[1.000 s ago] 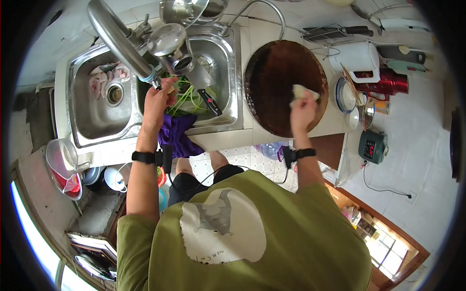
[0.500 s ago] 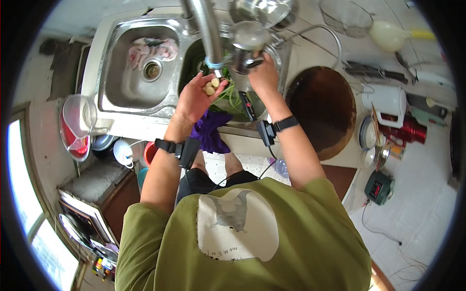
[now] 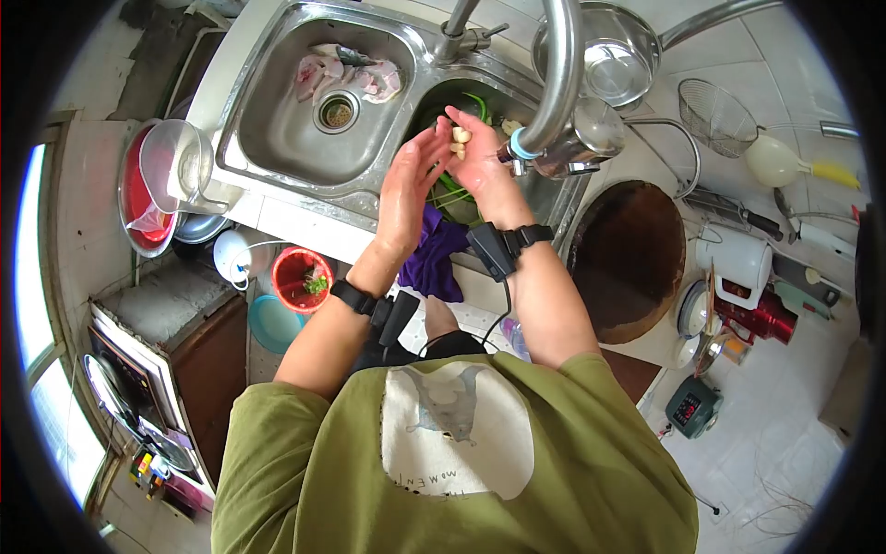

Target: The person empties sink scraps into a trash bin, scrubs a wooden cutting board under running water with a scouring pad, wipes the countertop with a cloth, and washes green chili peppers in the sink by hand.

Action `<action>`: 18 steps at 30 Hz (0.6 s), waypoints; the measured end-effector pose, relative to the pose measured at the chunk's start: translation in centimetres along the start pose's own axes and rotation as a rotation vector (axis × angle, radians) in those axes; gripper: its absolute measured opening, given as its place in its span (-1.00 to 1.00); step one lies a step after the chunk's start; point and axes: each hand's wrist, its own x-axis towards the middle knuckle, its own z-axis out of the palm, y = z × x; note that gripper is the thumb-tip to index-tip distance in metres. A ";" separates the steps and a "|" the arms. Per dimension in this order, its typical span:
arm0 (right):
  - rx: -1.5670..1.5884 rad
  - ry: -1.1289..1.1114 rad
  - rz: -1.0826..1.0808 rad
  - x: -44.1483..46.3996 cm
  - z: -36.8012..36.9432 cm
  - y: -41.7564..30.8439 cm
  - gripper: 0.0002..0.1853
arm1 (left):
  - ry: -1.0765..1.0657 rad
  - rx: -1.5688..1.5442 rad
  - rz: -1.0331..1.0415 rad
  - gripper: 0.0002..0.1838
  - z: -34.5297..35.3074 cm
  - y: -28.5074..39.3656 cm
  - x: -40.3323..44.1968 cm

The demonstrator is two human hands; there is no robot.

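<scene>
A few small, ivory-coloured, rounded cloves (image 3: 460,140) are carried on the spread, slightly cupped palm of the right hand (image 3: 477,166), above the right-side stainless-steel basin (image 3: 554,196), near its left edge. Just beside, the left hand (image 3: 409,192) is held almost flat, with fingers extended.

Greens (image 3: 448,191) in right basin (image 3: 554,196) part-hidden by left hand (image 3: 403,189) and right hand (image 3: 480,166); full spread can't tell. Pale cloves (image 3: 460,136) bunched in right palm, exact count unclear. Tap (image 3: 565,74) cut by top edge. Cooker display (image 3: 688,408) digits illegible. Shirt (image 3: 452,517) cropped at bottom.
</scene>
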 end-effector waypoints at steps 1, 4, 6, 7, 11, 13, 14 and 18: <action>-0.071 0.095 0.027 0.0 0.6 0.0 -0.70 | 0.056 0.027 -0.039 -0.35 -0.6 0.2 -0.3; -0.511 -0.043 -0.123 -2.3 -0.8 -0.7 -0.69 | -0.008 0.313 -0.198 -0.46 -3.4 0.1 -0.9; -0.997 0.088 -0.269 -4.6 -1.4 -0.5 -0.69 | -0.031 0.393 -0.229 -0.56 -4.7 -1.1 -1.8; -1.747 0.245 -0.690 -3.4 -6.3 -0.4 -0.70 | -0.185 0.709 -0.114 -0.57 -4.8 -1.5 -2.4; -1.636 0.528 -0.692 -10.6 -10.1 -3.8 -0.60 | -0.681 1.294 0.312 -0.49 -5.0 -2.2 -5.4; -1.572 0.648 -1.000 -15.1 -11.2 -6.5 -0.72 | -0.873 1.561 0.354 -0.38 -5.9 -3.7 -8.0; -1.502 0.823 -0.966 -17.4 -12.1 -7.8 -0.76 | -0.863 1.570 0.342 -0.38 -7.0 -4.2 -8.6; -1.806 1.275 -1.005 -24.7 -20.9 -12.0 -0.68 | -1.031 1.680 0.456 -0.24 -9.8 -3.9 -9.3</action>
